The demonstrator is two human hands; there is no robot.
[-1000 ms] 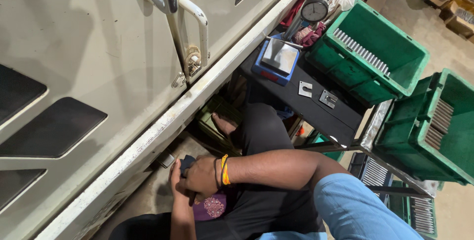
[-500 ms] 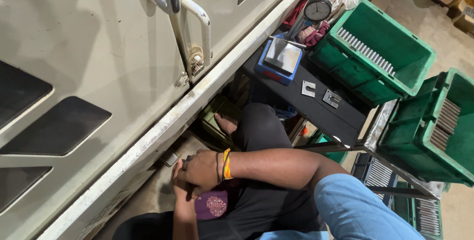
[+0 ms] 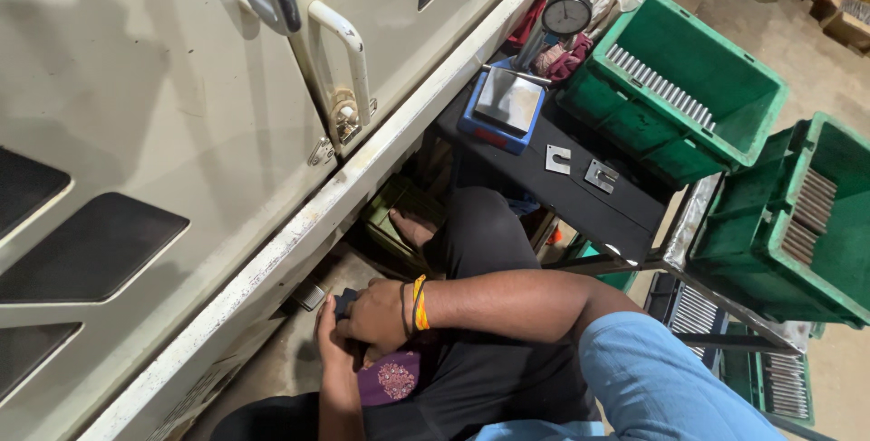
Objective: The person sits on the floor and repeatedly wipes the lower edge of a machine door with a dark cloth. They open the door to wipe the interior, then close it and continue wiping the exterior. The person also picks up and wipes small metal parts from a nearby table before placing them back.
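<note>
Both hands meet low in the lap, by the base of a cream machine (image 3: pixel 163 115). The right hand (image 3: pixel 376 314), with a yellow and black band at the wrist, is curled over a small dark part (image 3: pixel 345 300) and grips it; only a corner of the part shows, so its shape is unclear. The left hand (image 3: pixel 328 343) lies under and beside the right, fingers bent against the same part, though I cannot tell whether it truly grips. A purple cloth (image 3: pixel 390 378) sits just below the hands on the black trousers. Ahead, a black bench (image 3: pixel 580 192) carries a blue block (image 3: pixel 501 106), a dial gauge (image 3: pixel 567 15) and two small metal plates (image 3: pixel 580 167). Green crates (image 3: pixel 689 87) of metal strips stand to the right.
</note>
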